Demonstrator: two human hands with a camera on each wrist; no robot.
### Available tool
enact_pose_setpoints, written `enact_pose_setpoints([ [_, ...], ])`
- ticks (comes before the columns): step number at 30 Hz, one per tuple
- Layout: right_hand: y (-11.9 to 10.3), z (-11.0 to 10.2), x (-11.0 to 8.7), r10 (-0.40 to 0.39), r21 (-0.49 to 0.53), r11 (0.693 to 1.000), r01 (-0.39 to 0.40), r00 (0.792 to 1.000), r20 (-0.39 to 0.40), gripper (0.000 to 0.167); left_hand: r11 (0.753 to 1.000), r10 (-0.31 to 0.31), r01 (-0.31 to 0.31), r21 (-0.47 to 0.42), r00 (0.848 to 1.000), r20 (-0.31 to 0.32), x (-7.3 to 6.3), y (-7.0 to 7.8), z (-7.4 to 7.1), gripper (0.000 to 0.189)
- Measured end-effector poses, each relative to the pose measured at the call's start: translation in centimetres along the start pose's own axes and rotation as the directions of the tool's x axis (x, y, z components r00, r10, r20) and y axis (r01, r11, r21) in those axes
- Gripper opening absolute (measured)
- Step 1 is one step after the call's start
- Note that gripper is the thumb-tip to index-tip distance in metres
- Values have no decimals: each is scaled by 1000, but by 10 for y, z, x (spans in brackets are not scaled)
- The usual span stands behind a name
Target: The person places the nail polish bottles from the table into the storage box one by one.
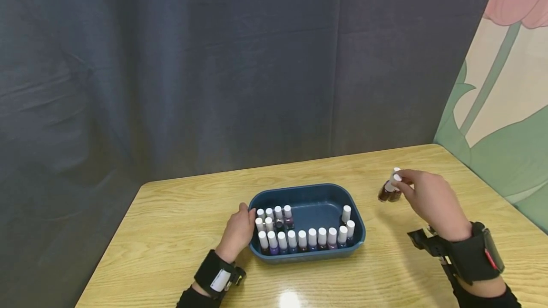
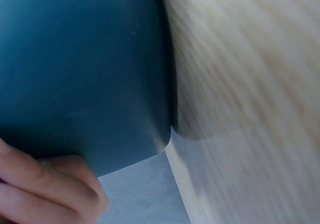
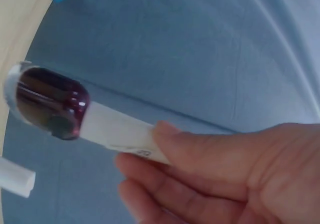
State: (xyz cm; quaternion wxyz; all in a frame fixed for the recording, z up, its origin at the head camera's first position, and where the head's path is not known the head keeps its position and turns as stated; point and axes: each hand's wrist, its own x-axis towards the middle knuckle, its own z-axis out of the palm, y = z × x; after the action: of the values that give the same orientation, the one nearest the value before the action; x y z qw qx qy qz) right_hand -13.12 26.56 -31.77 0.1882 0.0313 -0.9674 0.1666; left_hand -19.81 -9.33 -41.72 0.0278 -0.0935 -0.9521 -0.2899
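My right hand [image 1: 432, 201] pinches a nail polish bottle [image 3: 55, 103] by its long white cap, with thumb and fingertips. Dark red polish fills this bottle, which tilts above the table to the right of a blue plastic bin [image 1: 308, 256]. Another white cap [image 3: 17, 176] shows close by in the right wrist view; its bottle is mostly hidden. On the bin's left end, my left hand [image 1: 237, 232] grips the rim, its curled fingers [image 2: 55, 189] against the outer wall. Inside, white-capped nail polish bottles [image 1: 302, 240] stand in a front row, with more at the left and right ends.
The bin rests on a light wood-grain table [image 1: 180, 232]. Behind the table hangs a dark grey-blue cloth [image 1: 239, 70]. A wall with a painted tulip [image 1: 492, 80] rises along the right side.
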Motion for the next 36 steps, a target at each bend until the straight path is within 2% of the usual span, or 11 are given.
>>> enact_pose_setpoints([
  [6, -15, 3, 1, -63, 39, 997, 65, 997, -48, 23, 1000, 7, -7, -6, 1000, 3, 1, -1, 0, 22],
  [9, -22, 11, 3, -118, 53, 991, 125, 987, -113, 23, 1000, 15, -15, 0, 1000, -5, 1, -2, 0, 22],
  [13, -32, 24, 5, -222, 84, 966, 245, 950, -220, 28, 1000, 15, -15, -6, 1000, -4, 0, -4, 0, 21],
  [16, -39, 34, 6, -310, 95, 934, 344, 914, -260, 31, 1000, 13, -13, -12, 1000, -4, 1, -4, 0, 21],
  [19, -45, 43, 6, -383, 97, 904, 416, 890, -246, 32, 1000, 12, -12, -13, 1000, -7, 1, -3, 1, 21],
  [21, -48, 48, 5, -416, 89, 893, 441, 884, -214, 31, 1000, 13, -13, -10, 1000, -9, 2, -2, 1, 21],
  [24, -50, 54, 4, -434, 68, 891, 449, 887, -157, 28, 1000, 11, -11, -8, 1000, -8, 1, -2, 1, 21],
  [29, -49, 61, 4, -423, 20, 905, 425, 904, -67, 21, 1000, 25, -25, 0, 1000, -18, 0, -1, 1, 20],
  [36, -47, 67, 4, -445, -40, 895, 444, 896, -10, 16, 1000, 28, -28, -1, 1000, -14, 0, -1, 0, 20],
])
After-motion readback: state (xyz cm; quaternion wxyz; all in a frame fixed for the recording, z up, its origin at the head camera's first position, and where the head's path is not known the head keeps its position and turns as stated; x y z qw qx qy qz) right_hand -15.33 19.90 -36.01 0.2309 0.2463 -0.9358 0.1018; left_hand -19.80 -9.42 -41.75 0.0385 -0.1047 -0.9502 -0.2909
